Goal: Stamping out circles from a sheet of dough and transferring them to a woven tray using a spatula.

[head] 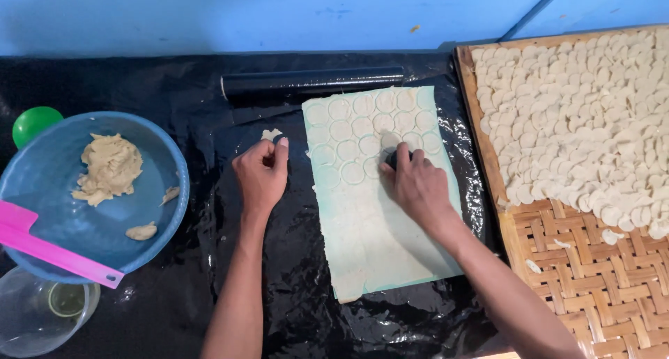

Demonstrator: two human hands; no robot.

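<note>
A thin, pale sheet of dough (380, 220) lay flat on crinkled, glossy black plastic (293, 310), its far half stamped with rows of neat circles and its near half smooth and uncut. Beyond it lay a dark roll of plastic film (313, 82), lengthwise against a blue wall.

The right hand (417, 188) reached in from the lower right, palm down on the sheet, fingers curled tight over a small dark round cutter (391, 157) pressed into the dough among the cut circles. The left hand (262, 174) rested on the black plastic just left of the sheet, loosely curled with thumb and forefinger nearly meeting; whether it pinched anything could not be told. A small scrap of dough (271, 133) lay just beyond its fingertips.

At the left stood a round blue plastic bowl (164, 213) holding a rough, sticky lump of dough (108, 169) and a couple of smaller bits, with a pink scraper (49, 247) resting across its near rim. A green ball-shaped thing (35, 123) showed behind the bowl, and a clear container (38, 314) with a little yellowish liquid stood in front of it.

At the right sat a woven bamboo tray (592, 282) with a wooden frame, its far part heaped with overlapping pale dough rounds (578, 115), the near weave mostly bare.
</note>
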